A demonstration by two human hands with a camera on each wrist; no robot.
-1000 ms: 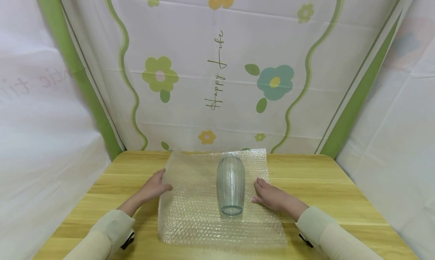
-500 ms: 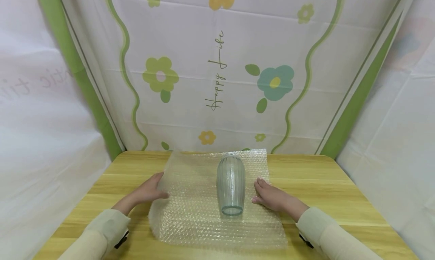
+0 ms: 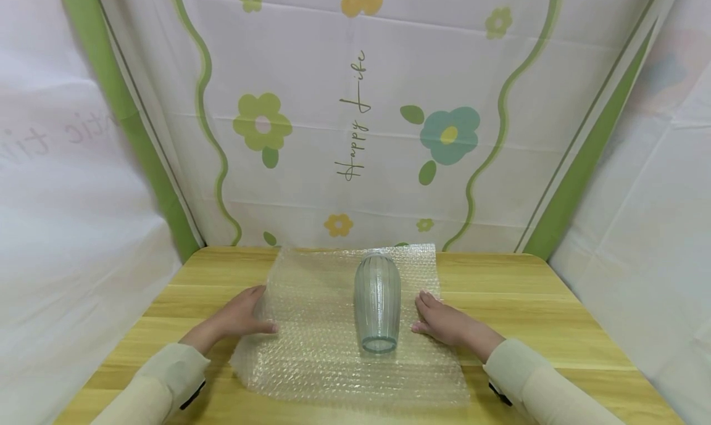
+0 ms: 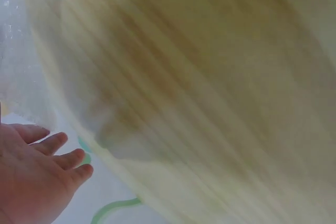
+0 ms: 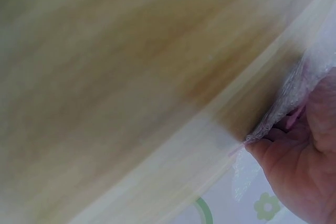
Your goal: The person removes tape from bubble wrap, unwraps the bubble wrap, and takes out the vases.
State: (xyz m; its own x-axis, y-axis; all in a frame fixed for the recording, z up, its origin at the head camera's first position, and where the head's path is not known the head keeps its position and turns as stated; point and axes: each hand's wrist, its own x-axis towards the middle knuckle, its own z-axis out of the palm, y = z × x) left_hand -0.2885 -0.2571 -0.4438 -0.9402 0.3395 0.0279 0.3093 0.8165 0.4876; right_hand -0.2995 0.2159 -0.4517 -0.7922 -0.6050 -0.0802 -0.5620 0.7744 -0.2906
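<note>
Pale cream sleeves reach in from the near left and near right. The left hand is at the left edge of the clear bubble-wrap sheet, fingers nearly straight and loosely spread, thumb stretched apart, gripping nothing. The right hand touches the right edge, fingertips toward the middle (whether they pinch the sheet I cannot tell). On the sheet, right of its centre, a ribbed, blue-green glass vase lies between both hands, apart from each, its narrower end near. Beneath is a yellowish wood-grain table; beyond its far edge hangs a white, flower-printed cloth.
</note>
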